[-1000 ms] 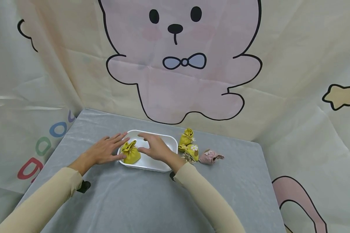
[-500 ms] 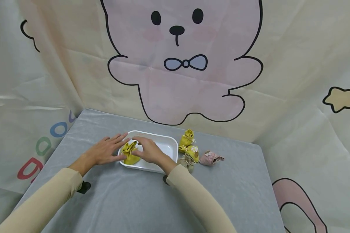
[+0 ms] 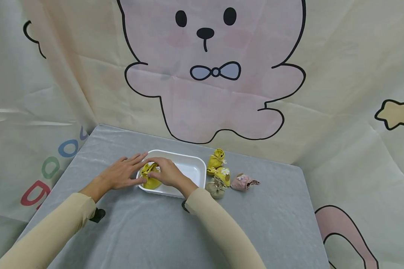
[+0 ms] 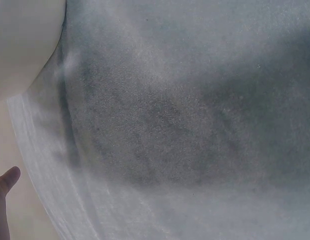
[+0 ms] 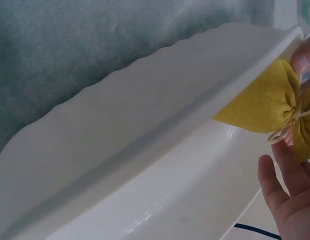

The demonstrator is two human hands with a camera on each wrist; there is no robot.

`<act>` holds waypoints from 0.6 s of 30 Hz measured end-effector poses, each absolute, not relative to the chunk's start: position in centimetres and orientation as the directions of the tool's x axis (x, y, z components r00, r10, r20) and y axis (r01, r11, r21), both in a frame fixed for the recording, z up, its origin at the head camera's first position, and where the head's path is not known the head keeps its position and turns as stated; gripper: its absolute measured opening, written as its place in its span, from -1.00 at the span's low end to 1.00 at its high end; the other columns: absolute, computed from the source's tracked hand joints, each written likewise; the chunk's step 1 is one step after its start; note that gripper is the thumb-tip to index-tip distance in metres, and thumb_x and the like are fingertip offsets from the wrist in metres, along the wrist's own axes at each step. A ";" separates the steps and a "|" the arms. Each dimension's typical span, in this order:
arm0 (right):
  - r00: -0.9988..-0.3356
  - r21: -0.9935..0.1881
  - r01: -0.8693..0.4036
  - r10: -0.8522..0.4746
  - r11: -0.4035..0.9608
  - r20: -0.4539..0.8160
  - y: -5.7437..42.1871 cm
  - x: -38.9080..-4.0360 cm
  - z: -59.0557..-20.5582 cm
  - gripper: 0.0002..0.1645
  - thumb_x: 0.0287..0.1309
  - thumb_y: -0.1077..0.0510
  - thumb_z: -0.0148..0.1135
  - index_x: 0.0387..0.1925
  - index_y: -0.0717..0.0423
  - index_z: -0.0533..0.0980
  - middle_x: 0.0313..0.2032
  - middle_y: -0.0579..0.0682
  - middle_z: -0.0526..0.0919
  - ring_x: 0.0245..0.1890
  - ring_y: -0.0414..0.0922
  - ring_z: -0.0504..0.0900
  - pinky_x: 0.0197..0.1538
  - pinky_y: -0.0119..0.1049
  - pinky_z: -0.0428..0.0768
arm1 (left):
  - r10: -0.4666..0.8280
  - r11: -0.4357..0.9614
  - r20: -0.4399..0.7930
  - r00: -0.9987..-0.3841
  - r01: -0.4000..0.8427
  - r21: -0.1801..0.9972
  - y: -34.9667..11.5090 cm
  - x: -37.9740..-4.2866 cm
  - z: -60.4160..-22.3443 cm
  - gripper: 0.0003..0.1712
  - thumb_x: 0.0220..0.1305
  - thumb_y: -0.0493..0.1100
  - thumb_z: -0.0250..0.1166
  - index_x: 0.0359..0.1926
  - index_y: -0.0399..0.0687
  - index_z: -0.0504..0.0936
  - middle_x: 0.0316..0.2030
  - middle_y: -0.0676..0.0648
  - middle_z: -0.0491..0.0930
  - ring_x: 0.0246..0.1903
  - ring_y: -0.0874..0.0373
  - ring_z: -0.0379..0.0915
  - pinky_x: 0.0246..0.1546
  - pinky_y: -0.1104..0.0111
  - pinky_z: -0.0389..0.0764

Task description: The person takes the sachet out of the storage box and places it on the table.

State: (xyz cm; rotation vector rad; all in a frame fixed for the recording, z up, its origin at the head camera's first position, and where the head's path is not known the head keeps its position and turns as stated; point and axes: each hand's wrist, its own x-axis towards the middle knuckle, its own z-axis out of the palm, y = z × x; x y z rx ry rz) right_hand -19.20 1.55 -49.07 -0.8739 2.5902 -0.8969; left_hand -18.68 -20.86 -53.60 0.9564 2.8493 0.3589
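Note:
A yellow drawstring pouch [image 3: 150, 182] stands at the left end of a white tray [image 3: 192, 162]. My right hand [image 3: 168, 172] reaches over the tray, its thumb and fingers curled round the gathered neck of that pouch. In the right wrist view the pouch [image 5: 267, 102] shows its pale tie cord, with thumb and fingers on either side. My left hand [image 3: 121, 173] lies at the tray's left end, fingers extended along the rim and close to the pouch. Only a thumb and part of a finger show in the left wrist view, near the tray [image 4: 25, 45].
Right of the tray sit two more yellow pouches, one at the back [image 3: 216, 158] and one with a white flower [image 3: 223, 175]. A grey-green pouch [image 3: 216, 188] and a pink pouch [image 3: 243, 182] lie beside them. Grey cloth covers the table [image 3: 148, 231].
My right hand has moved left over the tray and closed round the neck of the yellow pouch. The left hand has stayed at the tray's end. The grey-green pouch has come into fuller view.

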 end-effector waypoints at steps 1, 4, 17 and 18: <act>-0.783 -0.633 -0.457 -0.620 0.625 -0.046 1.5 -19.2 -49.2 -0.47 0.25 0.09 0.37 0.25 0.00 0.53 0.18 -0.11 0.61 0.15 -0.23 0.55 0.20 -0.36 0.46 | 0.607 0.772 -0.032 -0.794 0.580 0.260 -20.9 -18.7 -53.6 0.00 0.31 0.43 0.11 0.55 -0.02 0.13 0.52 -0.16 0.07 0.44 -0.21 0.10 0.24 -0.25 0.26; -0.782 -0.629 -0.466 -0.623 0.623 -0.038 1.3 -19.3 -49.4 -0.48 0.24 0.10 0.38 0.23 -0.02 0.55 0.17 -0.13 0.62 0.14 -0.24 0.55 0.20 -0.37 0.46 | 0.611 0.767 -0.026 -0.791 0.584 0.267 -20.9 -18.7 -53.7 -0.01 0.31 0.42 0.12 0.55 -0.04 0.14 0.53 -0.16 0.07 0.44 -0.21 0.10 0.23 -0.25 0.27; -0.801 -0.621 -0.429 -0.594 0.656 -0.074 0.4 -19.1 -49.6 -0.46 0.23 0.11 0.39 0.24 0.01 0.54 0.16 -0.08 0.60 0.19 -0.20 0.50 0.25 -0.32 0.43 | 0.611 0.769 -0.033 -0.791 0.583 0.263 -21.0 -18.7 -53.6 -0.02 0.30 0.42 0.14 0.51 -0.09 0.22 0.53 -0.15 0.06 0.44 -0.20 0.09 0.25 -0.24 0.26; -0.803 -0.623 -0.425 -0.591 0.656 -0.074 0.3 -19.1 -49.6 -0.46 0.23 0.11 0.39 0.24 0.02 0.54 0.16 -0.07 0.60 0.19 -0.20 0.50 0.25 -0.32 0.43 | 0.612 0.768 -0.032 -0.790 0.584 0.261 -21.0 -18.7 -53.5 -0.02 0.30 0.42 0.14 0.51 -0.10 0.23 0.53 -0.15 0.06 0.44 -0.20 0.09 0.25 -0.24 0.26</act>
